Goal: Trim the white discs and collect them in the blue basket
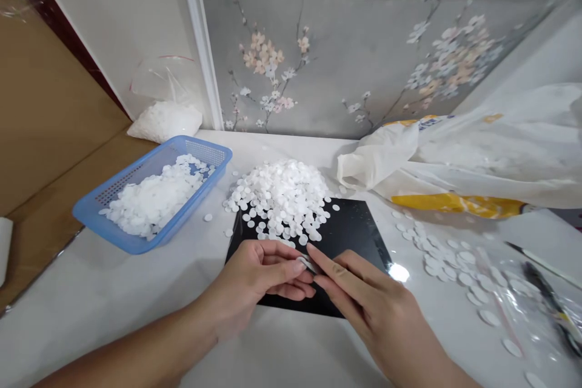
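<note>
Over the front part of a black mat [354,230], my left hand [268,273] pinches a small white disc [308,262] between thumb and fingers. My right hand [373,297] meets it from the right, its fingers closed on a thin dark tool, mostly hidden, whose tip touches the disc. Behind both hands a heap of white discs [286,191] covers the back left of the mat and spills onto the white table. To the left stands a blue basket [182,215] with many more white discs inside.
A clear bag of white pieces [166,121] leans at the back left. On the right lie a large white and yellow plastic bag [454,176], scattered discs [436,260], a clear bag and a black-handled tool [541,285]. A framed flower picture [345,60] stands behind.
</note>
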Tool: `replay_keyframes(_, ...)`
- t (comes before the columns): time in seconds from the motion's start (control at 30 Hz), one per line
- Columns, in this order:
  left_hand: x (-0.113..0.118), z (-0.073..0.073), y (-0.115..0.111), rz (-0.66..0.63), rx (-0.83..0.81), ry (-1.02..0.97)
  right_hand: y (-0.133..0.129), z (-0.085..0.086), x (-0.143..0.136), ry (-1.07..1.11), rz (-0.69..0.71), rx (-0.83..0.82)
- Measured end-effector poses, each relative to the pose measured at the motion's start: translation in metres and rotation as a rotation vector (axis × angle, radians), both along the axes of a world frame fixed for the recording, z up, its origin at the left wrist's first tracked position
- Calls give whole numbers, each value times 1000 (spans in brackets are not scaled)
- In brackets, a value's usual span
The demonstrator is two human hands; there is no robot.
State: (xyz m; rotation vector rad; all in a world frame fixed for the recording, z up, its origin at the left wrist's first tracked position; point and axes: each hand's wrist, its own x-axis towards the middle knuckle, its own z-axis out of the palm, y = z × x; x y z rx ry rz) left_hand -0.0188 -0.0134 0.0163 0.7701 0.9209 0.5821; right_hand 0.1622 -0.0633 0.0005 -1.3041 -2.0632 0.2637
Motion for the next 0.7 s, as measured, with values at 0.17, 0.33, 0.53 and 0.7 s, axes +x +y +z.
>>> replay_keyframes(0.17, 0, 0, -1, -3, 3, -11, -1, 1, -2, -19, -1, 12)
replay_keyframes(0.33, 1, 1, -1, -19, 15, -11, -2, 2, -1, -38, -3, 37)
replay_keyframes(0.53, 0, 3, -1, -22, 16, 0, -2, 3, -1, -44, -6, 43)
replay_keyframes(0.7, -1, 4, -4, -34, 26, 0, -2, 4, -2, -44, -4, 36)
